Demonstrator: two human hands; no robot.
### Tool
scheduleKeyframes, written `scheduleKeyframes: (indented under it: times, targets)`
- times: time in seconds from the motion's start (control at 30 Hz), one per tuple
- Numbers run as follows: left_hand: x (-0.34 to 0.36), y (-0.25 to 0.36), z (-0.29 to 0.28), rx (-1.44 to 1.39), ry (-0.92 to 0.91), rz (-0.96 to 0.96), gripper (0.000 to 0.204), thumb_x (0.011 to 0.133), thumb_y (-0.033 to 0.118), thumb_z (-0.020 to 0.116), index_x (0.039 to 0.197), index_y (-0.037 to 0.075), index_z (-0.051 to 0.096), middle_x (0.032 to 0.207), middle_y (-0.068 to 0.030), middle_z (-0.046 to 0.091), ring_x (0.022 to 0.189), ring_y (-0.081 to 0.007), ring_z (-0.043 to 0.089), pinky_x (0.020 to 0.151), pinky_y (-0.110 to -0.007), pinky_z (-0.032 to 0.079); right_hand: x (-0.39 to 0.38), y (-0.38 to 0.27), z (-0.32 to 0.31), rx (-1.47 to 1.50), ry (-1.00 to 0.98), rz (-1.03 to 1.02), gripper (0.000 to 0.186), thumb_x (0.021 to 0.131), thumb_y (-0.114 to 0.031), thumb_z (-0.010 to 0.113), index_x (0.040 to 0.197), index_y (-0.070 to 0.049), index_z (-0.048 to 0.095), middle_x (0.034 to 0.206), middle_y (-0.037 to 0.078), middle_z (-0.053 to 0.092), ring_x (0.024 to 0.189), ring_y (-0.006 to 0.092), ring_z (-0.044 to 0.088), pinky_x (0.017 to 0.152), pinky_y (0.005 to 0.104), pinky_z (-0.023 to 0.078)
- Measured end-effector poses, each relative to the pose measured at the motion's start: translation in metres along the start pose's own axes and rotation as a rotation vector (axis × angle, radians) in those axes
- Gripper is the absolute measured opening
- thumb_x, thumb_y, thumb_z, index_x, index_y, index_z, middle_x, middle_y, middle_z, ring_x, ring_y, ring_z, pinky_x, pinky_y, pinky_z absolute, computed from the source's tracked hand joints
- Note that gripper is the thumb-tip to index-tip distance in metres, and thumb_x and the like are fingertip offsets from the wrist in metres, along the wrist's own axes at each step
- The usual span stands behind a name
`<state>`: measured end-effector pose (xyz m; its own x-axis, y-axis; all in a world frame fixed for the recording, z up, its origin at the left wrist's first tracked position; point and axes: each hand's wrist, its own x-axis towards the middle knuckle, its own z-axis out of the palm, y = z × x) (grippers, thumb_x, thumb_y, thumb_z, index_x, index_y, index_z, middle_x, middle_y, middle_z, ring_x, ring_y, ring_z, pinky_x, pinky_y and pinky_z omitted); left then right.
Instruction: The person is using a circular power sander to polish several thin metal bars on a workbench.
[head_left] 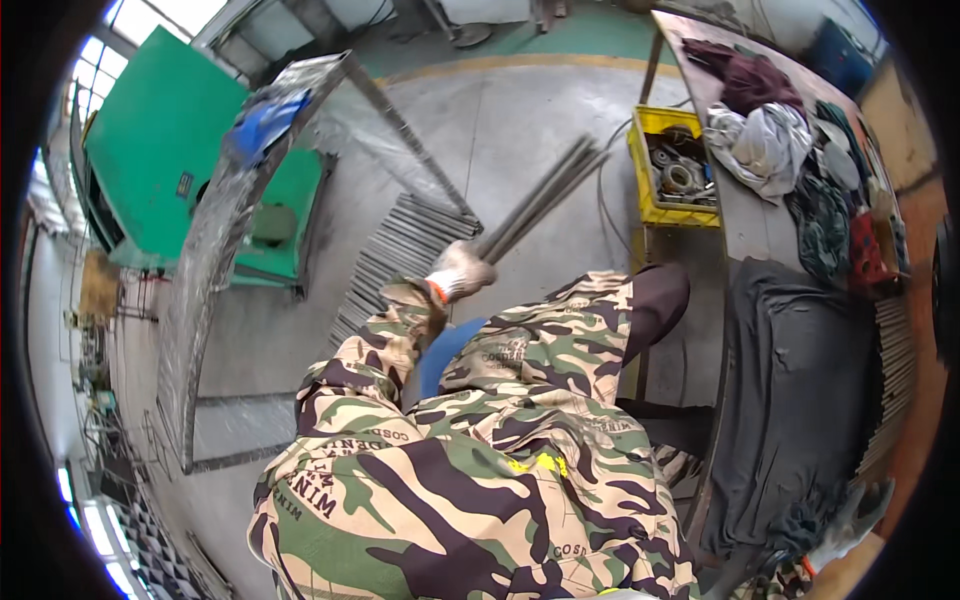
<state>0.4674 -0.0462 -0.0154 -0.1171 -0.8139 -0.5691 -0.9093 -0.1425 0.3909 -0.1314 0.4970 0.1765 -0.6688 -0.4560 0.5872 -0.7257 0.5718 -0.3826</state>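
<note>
Smooth grey concrete [525, 110] spreads beneath our workshop. At far left we see a flat-sided green cabinet [160, 150], then a tall angular frame [215, 245] wrapped in wrinkled, shiny clear film, with a crumpled blue sheet [265, 125] over its upper part. Beside it, a row of rods [395, 255] lies neatly parallel; we judge that portion already laid out. Just right of the row, our left hand [462, 272], in a pale knitted glove with an orange cuff, is clenched around a bundle of rods [540, 200]: straight, slender, dull grey, fanning slightly at the far end. We take this handful as not yet set down. Further right, a hard yellow crate [680, 215] holds jumbled metal parts, next to a long bench [745, 235] bearing soft, rumpled clothes [765, 145] and a limp dark cloth [795, 400]. Near its lower end is our gloved right hand [850, 525]; we cannot tell whether it grips anything. Along the far edge, more slim lengths [885, 400] sit closely stacked, perhaps still to be handled.
</note>
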Motion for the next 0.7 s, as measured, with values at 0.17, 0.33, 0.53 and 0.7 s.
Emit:
scheduleKeyframes:
  times: [0.17, 0.33, 0.53, 0.7]
  targets:
    - [0.007, -0.167, 0.036, -0.236, -0.048, -0.402, 0.015, 0.088, 0.01, 0.071, 0.091, -0.004, 0.075, 0.076, -0.0152, 0.073, 0.062, -0.0255, 0.073, 0.057, -0.043, 0.062, 0.021, -0.019, 0.03, 0.186, -0.15, -0.023, 0.052, 0.106, 0.004, 0.067, 0.157, 0.003, 0.055, 0.155, 0.017, 0.061, 0.135, 0.0261, 0.064, 0.113, 0.0356, 0.053]
    - [0.012, -0.244, 0.086, -0.95, 0.059, -0.718, 0.02, 0.09, 0.01, 0.075, 0.106, -0.003, 0.074, 0.083, -0.0189, 0.074, 0.069, -0.0323, 0.076, 0.056, -0.048, 0.063, 0.027, -0.042, 0.055, 0.213, -0.32, -0.081, 0.051, 0.106, 0.005, 0.065, 0.156, 0.003, 0.056, 0.155, 0.016, 0.062, 0.138, 0.0246, 0.062, 0.115, 0.0345, 0.051]
    - [0.082, -0.309, 0.158, -0.813, 0.12, -0.47, 0.035, 0.094, 0.024, 0.075, 0.112, -0.006, 0.074, 0.087, -0.0236, 0.072, 0.08, -0.0361, 0.074, 0.059, -0.044, 0.06, 0.044, -0.096, 0.097, 0.202, -0.536, 0.025, 0.051, 0.107, 0.005, 0.064, 0.157, 0.003, 0.055, 0.155, 0.014, 0.062, 0.14, 0.0224, 0.061, 0.12, 0.0347, 0.046]
    - [0.147, -0.281, 0.163, -0.984, 0.069, -0.721, 0.026, 0.095, 0.019, 0.064, 0.105, -0.002, 0.077, 0.087, -0.0202, 0.075, 0.064, -0.0341, 0.07, 0.064, -0.041, 0.059, 0.076, -0.137, 0.128, 0.109, -0.694, -0.021, 0.049, 0.107, 0.006, 0.062, 0.156, 0.005, 0.054, 0.155, 0.015, 0.062, 0.14, 0.0227, 0.06, 0.12, 0.0354, 0.045]
